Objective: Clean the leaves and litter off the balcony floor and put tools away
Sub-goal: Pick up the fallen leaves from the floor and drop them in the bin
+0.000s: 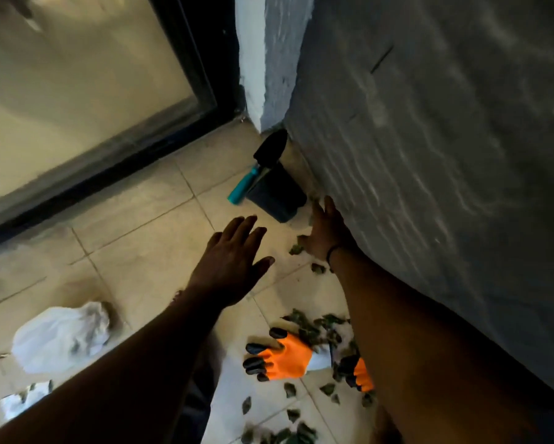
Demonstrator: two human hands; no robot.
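Observation:
My left hand [234,254] hovers above the tiled floor [147,219] with straight, spread fingers and holds nothing. My right hand [325,230] stretches forward along the foot of the grey wall, fingers straight, close to a black plastic pot [277,192]. A trowel [255,169] with a black blade and teal handle lies against the pot in the corner. Green leaves [317,328] are scattered on the tiles under my right forearm. An orange glove with black fingertips [280,354] lies among them. A second orange glove [360,373] is partly hidden behind my forearm.
A rough grey wall [445,155] fills the right side. A glass door with a black frame [202,72] is at the left. A white plastic bag [61,338] and a crumpled white scrap [22,398] lie on the floor at lower left.

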